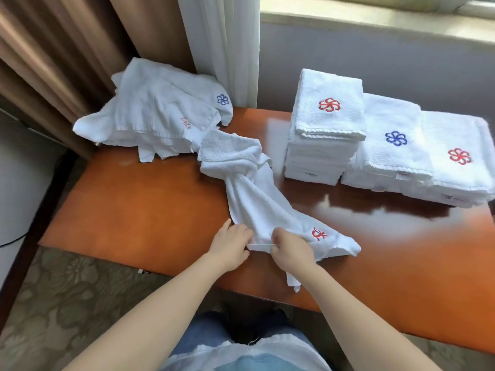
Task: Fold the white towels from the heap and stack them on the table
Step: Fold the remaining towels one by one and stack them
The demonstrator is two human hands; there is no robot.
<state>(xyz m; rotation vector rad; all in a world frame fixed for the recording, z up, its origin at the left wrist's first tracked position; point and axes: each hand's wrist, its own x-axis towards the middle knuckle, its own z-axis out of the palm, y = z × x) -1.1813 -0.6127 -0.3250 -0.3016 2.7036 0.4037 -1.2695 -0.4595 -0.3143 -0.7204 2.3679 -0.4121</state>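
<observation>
My left hand (231, 243) and right hand (290, 246) are close together at the near edge of an orange-brown wooden table (134, 210). Each hand pinches the near hem of one white towel (257, 199) between thumb and curled fingers. A short stretch of hem is pulled taut between the two pinches.

The towel lies crumpled and bunched. It runs diagonally across the table from my hands towards the far left. Its far end lies just beside the heap of unfolded towels (160, 116), and I cannot tell whether the two touch. A red pinwheel emblem (320, 234) shows on the towel just to the right of my right hand. One corner of the towel hangs over the table's near edge, under my right wrist.

The heap sits at the table's far left corner, loosely piled, with a blue emblem on top and a faint red one below it.

On the far right, three stacks of folded white towels stand side by side, touching. The tall stack (325, 145) is nearest the centre, with a red emblem on top. The middle stack (391, 153) is lower and shows a blue emblem. The right stack (460, 167) shows a red one.

Behind the table hang a brown curtain (53, 62) and a white sheer curtain (222, 49). A window sill (375, 20) runs above the stacks. Patterned carpet (67, 303) covers the floor below.
</observation>
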